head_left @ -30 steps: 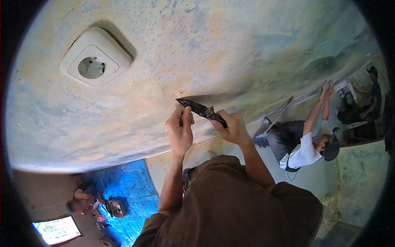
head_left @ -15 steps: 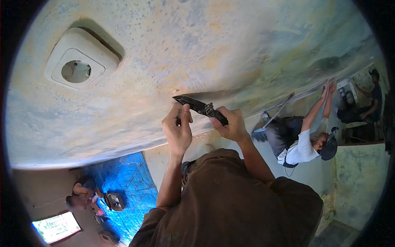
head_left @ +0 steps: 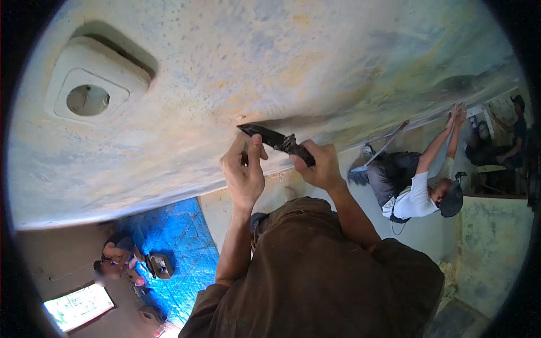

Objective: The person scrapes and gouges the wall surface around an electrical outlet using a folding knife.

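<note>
A black knife (head_left: 269, 137) with a pointed blade, seemingly a folding knife, meets the blotchy painted wall (head_left: 186, 135) at its tip or comes very close to it. My right hand (head_left: 322, 165) is wrapped round the handle. Farther along, my left hand (head_left: 242, 173) has its thumb against the blade and its fingers curled behind, partly hidden. Just beyond the tip, a small chipped spot (head_left: 241, 118) marks the paint. To the upper left, a white wall socket (head_left: 87, 100) stands out from the surface.
At right, a co-worker in a white shirt (head_left: 414, 194) reaches up to the wall beside a broom (head_left: 359, 176). Another person (head_left: 515, 141) sits beyond. On the left, a blue tarp (head_left: 189, 239) bears an open box (head_left: 162, 266), near a crouching person (head_left: 117, 250).
The view has shifted slightly, so the socket sits farther left. Both hands keep their hold on the knife, whose tip stays close to the chipped spot.
</note>
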Demonstrator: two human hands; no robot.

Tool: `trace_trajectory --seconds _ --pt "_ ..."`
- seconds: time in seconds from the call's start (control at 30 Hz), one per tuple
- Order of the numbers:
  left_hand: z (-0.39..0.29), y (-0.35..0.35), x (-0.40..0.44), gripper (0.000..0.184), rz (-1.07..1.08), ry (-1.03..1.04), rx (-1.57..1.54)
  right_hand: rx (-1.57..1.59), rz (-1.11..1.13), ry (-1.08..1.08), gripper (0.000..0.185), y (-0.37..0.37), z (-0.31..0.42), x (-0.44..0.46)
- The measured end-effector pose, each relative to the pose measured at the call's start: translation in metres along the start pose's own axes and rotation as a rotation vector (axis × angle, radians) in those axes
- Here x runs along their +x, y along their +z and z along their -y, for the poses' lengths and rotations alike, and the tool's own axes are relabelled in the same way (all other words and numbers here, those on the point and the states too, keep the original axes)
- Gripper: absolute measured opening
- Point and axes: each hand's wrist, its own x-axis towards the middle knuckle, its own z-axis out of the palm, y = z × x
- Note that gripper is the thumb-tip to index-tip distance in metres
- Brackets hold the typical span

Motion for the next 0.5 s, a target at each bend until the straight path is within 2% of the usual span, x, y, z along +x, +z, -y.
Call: trace_trajectory --seconds 0.07,0.17,0.27,0.37,0.5 --pt "-0.008 0.0 0.003 0.031 0.0 -0.019 -0.012 -0.03 -0.055 -0.054 0.029 0.002 -0.001 0.002" --pt "-0.019 0.002 0.004 0.031 -0.013 -0.059 -0.032 0.018 -0.064 0.017 0.033 0.001 0.01 0.004" --pt "-0.005 -0.001 -0.003 0.032 -0.002 -0.022 0.013 -0.04 -0.026 -0.02 0.03 0.004 0.007 -0.005" --pt "0.004 -0.001 -0.001 0.033 -0.007 -0.018 0.01 -0.001 -0.018 0.032 0.031 0.013 0.004 -0.013" --pt "0.001 0.0 -0.001 0.03 -0.002 -0.07 0.038 -0.002 -0.03 0.055 0.031 0.01 0.007 -0.009"
